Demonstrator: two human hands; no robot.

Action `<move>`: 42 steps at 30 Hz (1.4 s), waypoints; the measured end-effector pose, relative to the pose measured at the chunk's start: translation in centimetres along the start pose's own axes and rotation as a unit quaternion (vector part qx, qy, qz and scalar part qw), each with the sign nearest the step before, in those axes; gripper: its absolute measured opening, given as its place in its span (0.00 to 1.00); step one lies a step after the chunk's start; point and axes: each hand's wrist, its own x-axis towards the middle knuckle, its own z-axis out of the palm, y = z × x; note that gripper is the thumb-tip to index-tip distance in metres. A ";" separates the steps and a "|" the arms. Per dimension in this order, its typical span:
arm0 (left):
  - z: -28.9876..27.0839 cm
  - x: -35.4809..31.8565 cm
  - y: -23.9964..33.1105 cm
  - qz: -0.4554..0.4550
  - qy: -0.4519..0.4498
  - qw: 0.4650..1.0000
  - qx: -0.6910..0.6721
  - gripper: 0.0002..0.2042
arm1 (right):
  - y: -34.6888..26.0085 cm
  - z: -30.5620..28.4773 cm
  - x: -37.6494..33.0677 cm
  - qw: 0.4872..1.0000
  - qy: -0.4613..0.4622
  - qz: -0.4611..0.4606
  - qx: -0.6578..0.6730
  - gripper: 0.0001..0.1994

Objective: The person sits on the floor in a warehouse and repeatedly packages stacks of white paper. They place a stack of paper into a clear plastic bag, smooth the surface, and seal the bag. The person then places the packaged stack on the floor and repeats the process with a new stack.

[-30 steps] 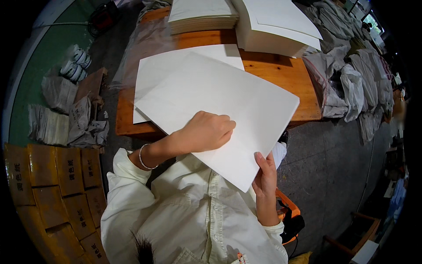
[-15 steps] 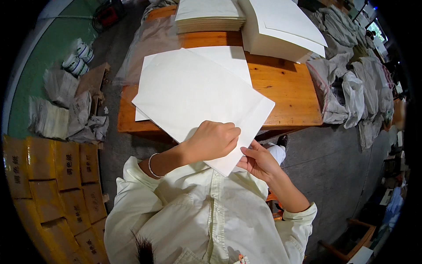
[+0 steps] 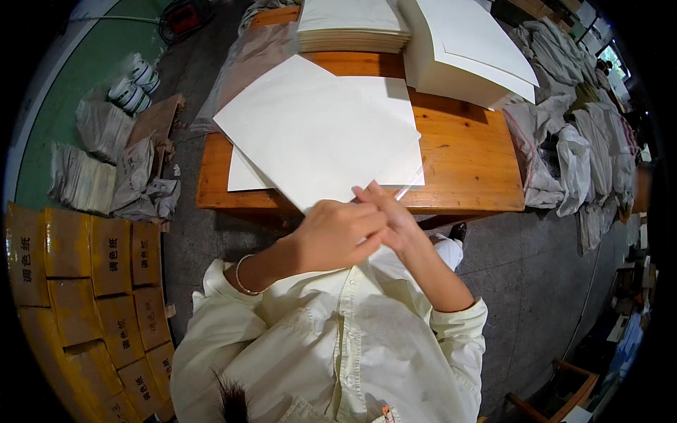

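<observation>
A set of white paper sheets (image 3: 321, 134) lies slantwise over another white sheet (image 3: 252, 175) on the wooden table, its near corner overhanging the front edge. Over that corner my left hand (image 3: 338, 234) is closed with curled fingers; what they grip, if anything, is hidden. My right hand (image 3: 396, 220) meets it from the right, thumb along the sheets' lower edge and fingers against the left hand's, apparently gripping the paper there. A thin clear strip, like plastic film (image 3: 410, 185), shows beside the right hand at the sheets' right edge.
On the table (image 3: 469, 155), a paper stack (image 3: 352, 32) stands at the back and a taller one (image 3: 458, 60) at the back right. Clear film (image 3: 243, 60) hangs over the left side. Yellowish boxes (image 3: 116, 254) are piled left; grey sacks (image 3: 589, 141) lie right.
The slanted sheets have turned and shifted away from me and left. My right hand has moved up and left to meet the left hand. A clear strip now shows at the sheets' edge.
</observation>
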 end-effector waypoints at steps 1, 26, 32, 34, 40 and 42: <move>-0.7 -0.6 -0.2 -0.042 0.000 0.999 -0.012 0.06 | -0.7 -0.2 0.9 1.000 -0.008 0.013 -0.016 0.11; 8.4 -8.7 -4.0 -0.380 0.070 0.763 -0.518 0.12 | 0.2 0.0 -5.3 0.481 -0.020 -0.409 -0.775 0.09; 9.3 -9.3 -4.7 -0.398 0.075 0.761 -0.507 0.11 | 0.2 0.1 -4.7 0.451 -0.040 -0.391 -0.801 0.08; 9.4 -9.5 -4.8 -0.398 0.076 0.769 -0.494 0.10 | 0.5 0.2 -4.6 0.434 -0.045 -0.386 -0.813 0.08; 8.8 -10.1 -4.3 -0.423 0.074 0.774 -0.466 0.09 | 0.7 0.1 -4.0 0.432 -0.113 -0.371 -0.814 0.06; 8.5 -10.6 -4.0 -0.426 0.081 0.761 -0.484 0.09 | 0.1 -0.3 -4.0 0.465 -0.149 -0.350 -0.799 0.06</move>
